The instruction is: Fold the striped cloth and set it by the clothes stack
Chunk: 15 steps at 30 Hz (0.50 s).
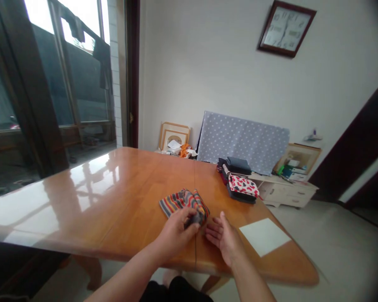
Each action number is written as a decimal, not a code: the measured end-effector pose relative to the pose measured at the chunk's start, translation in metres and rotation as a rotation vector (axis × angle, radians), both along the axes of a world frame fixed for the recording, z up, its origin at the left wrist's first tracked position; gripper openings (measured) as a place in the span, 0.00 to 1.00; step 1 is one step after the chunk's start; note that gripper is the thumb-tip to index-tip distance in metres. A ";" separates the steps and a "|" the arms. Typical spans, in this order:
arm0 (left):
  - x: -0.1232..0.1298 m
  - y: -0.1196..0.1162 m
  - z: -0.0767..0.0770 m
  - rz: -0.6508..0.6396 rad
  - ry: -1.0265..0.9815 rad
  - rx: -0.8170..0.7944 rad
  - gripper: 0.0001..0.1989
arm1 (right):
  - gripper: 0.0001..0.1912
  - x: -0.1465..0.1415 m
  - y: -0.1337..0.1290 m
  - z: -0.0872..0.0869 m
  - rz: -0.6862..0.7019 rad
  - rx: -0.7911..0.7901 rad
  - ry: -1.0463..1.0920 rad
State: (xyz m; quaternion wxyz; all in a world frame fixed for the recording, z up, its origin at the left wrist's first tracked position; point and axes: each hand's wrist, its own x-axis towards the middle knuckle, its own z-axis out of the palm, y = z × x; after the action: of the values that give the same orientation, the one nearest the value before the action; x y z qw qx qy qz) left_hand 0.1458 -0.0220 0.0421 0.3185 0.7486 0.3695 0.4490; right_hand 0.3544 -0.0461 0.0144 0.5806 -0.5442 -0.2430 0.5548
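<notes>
Home, looks like a dining room. Varnished wooden table (91, 197), wall clock (285, 28), framed pictures (174, 136), low drawer cabinet (285, 193) by the wall.

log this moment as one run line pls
left grip: on striped cloth | right grip: open, beside cloth | nearby on table: folded clothes, white sheet

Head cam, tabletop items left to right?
striped cloth → stack of folded dark clothes with a red-and-white patterned piece → white sheet
</notes>
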 end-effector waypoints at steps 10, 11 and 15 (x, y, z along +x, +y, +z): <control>-0.037 0.050 -0.024 0.417 0.329 0.010 0.18 | 0.36 0.027 -0.047 0.013 0.071 -0.019 -0.045; -0.041 0.060 -0.024 0.458 0.410 -0.017 0.21 | 0.34 0.028 -0.050 0.012 0.055 -0.004 -0.067; -0.044 0.086 -0.021 0.491 0.577 -0.115 0.29 | 0.44 0.033 -0.047 -0.004 -0.034 0.066 -0.180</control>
State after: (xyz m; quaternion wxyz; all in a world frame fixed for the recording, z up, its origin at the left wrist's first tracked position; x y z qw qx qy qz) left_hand 0.1018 0.0640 0.0216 0.1256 0.7143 0.6370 0.2614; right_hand 0.3871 -0.0929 0.0103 0.5832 -0.5765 -0.3032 0.4854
